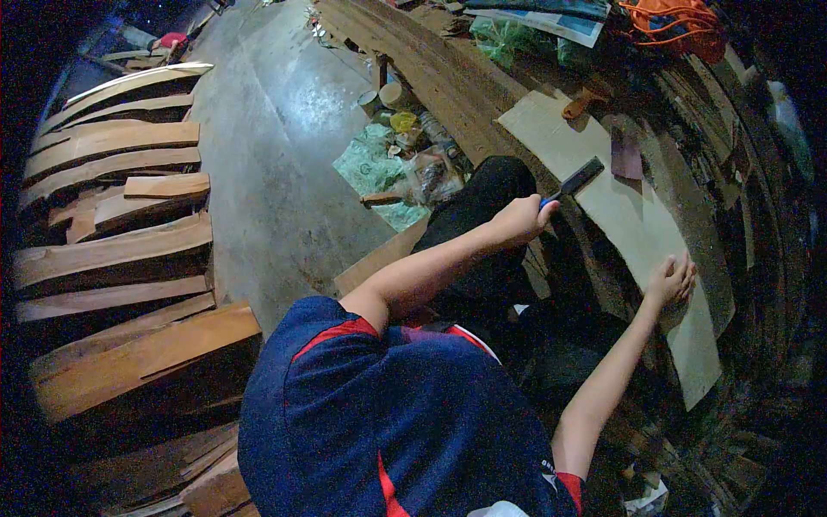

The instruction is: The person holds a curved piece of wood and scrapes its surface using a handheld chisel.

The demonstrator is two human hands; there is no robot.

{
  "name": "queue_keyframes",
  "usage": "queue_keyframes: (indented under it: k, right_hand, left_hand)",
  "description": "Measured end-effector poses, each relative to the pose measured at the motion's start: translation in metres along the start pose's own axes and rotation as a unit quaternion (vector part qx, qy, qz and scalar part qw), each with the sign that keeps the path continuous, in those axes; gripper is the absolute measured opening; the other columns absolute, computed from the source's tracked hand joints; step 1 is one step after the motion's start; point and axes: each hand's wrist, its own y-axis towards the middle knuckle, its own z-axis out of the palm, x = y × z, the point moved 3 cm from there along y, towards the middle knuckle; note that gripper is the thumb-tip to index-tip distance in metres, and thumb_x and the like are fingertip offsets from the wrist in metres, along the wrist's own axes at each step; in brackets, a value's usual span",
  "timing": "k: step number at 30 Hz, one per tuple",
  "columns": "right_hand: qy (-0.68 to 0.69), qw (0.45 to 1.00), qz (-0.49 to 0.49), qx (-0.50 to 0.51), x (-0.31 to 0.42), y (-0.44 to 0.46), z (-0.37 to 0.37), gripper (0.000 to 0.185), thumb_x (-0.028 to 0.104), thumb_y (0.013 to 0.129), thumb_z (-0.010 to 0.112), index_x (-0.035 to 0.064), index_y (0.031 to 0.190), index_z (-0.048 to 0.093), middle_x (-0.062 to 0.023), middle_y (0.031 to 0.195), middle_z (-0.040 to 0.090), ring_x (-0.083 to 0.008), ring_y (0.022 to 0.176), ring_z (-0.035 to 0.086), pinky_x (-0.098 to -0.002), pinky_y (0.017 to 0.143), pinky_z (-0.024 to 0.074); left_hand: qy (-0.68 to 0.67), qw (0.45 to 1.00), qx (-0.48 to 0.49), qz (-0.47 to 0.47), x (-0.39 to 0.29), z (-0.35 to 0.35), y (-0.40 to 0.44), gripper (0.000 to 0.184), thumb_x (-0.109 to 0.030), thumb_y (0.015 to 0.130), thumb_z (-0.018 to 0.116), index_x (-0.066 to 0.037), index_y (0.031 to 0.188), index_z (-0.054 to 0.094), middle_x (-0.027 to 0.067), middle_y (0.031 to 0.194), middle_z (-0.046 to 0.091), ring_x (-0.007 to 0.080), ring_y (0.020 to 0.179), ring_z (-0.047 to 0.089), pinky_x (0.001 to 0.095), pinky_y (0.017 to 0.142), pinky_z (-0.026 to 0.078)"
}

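My left hand (522, 221) is closed around the blue handle of a flat-bladed tool (582, 178) that looks like a putty knife. Its dark blade reaches over the near edge of a long, pale, curved board (642, 220). Farther down that board, my right hand (672, 280) lies with outstretched fingers on the surface, holding nothing. A purplish-brown piece of sandpaper or similar sheet (626, 153) lies across the board beyond the blade. Near the board's far end is an object with an orange-brown handle (586, 101); its kind is unclear.
Curved wooden planks (121, 250) are lined up along the left. On the concrete floor (276, 129) sit a green plastic bag (375, 159) and small containers (394, 96). Orange cord or cloth (676, 26) lies at the upper right. Dark timber borders the board on the right.
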Motion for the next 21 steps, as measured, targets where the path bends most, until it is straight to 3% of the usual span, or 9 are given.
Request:
queue_keyframes:
  k: [9,11,12,15,17,18,21]
  right_hand:
    - [-0.013,0.999,0.034,0.017,-0.002,-0.003,0.000,0.039,0.035,0.079,0.045,0.0116,0.110,0.049,-0.0097,0.117,0.045,-0.0263,0.111,0.037,-0.0391,0.093,0.0246]
    - [0.007,1.000,-0.008,-0.005,-0.013,-0.003,0.010,0.039,0.034,0.079,0.046,0.0119,0.110,0.049,-0.0118,0.117,0.044,-0.0283,0.111,0.037,-0.0412,0.093,0.0243]
    - [-0.036,0.999,-0.009,0.009,-0.010,-0.004,0.007,0.037,0.029,0.078,0.048,0.0113,0.110,0.049,-0.0138,0.116,0.044,-0.0305,0.110,0.036,-0.0435,0.093,0.0242]
    - [0.093,0.994,0.015,-0.055,-0.002,-0.008,0.008,0.035,0.016,0.073,0.053,0.0083,0.107,0.051,-0.0141,0.112,0.045,-0.0322,0.111,0.035,-0.0443,0.092,0.0244]
    - [0.115,0.992,0.054,-0.019,-0.007,-0.008,0.015,0.037,0.023,0.075,0.052,0.0120,0.110,0.050,-0.0129,0.113,0.045,-0.0327,0.110,0.035,-0.0433,0.093,0.0241]
    - [0.087,0.993,0.073,-0.026,0.001,-0.008,0.006,0.037,0.027,0.076,0.050,0.0134,0.110,0.050,-0.0126,0.115,0.044,-0.0323,0.110,0.035,-0.0430,0.094,0.0236]
    - [0.000,0.995,0.097,-0.028,0.025,-0.008,-0.008,0.039,0.036,0.077,0.046,0.0166,0.111,0.049,-0.0111,0.120,0.040,-0.0310,0.112,0.034,-0.0423,0.095,0.0210]
  left_hand:
    - [-0.005,1.000,-0.002,-0.005,-0.002,-0.006,-0.005,0.048,-0.042,0.084,0.037,0.004,0.077,0.050,0.0254,0.071,0.055,0.0395,0.070,0.054,0.0446,0.060,0.043]
    - [0.005,1.000,-0.029,-0.002,0.010,0.004,0.005,0.041,-0.038,0.082,0.043,0.001,0.076,0.054,0.0219,0.074,0.056,0.0378,0.069,0.056,0.0433,0.059,0.044]
    - [-0.014,1.000,0.000,0.011,0.003,-0.003,0.000,0.046,-0.039,0.084,0.037,0.005,0.081,0.051,0.0257,0.075,0.055,0.0403,0.075,0.054,0.0448,0.065,0.043]
    - [-0.003,1.000,-0.023,0.019,-0.005,-0.009,-0.004,0.043,-0.038,0.084,0.037,0.002,0.083,0.053,0.0249,0.080,0.055,0.0398,0.079,0.053,0.0427,0.067,0.043]
    - [0.000,0.999,-0.029,0.035,-0.007,-0.018,-0.006,0.042,-0.037,0.085,0.038,0.003,0.080,0.053,0.0250,0.077,0.054,0.0391,0.077,0.053,0.0411,0.063,0.043]
    - [0.003,1.000,-0.003,0.009,-0.019,-0.030,-0.013,0.041,-0.037,0.084,0.040,0.002,0.078,0.052,0.0252,0.074,0.054,0.0386,0.074,0.054,0.0409,0.062,0.042]
    - [0.043,0.998,-0.001,0.042,-0.030,-0.047,-0.033,0.032,-0.029,0.079,0.051,0.002,0.073,0.045,0.0217,0.060,0.050,0.0365,0.058,0.051,0.0401,0.051,0.038]
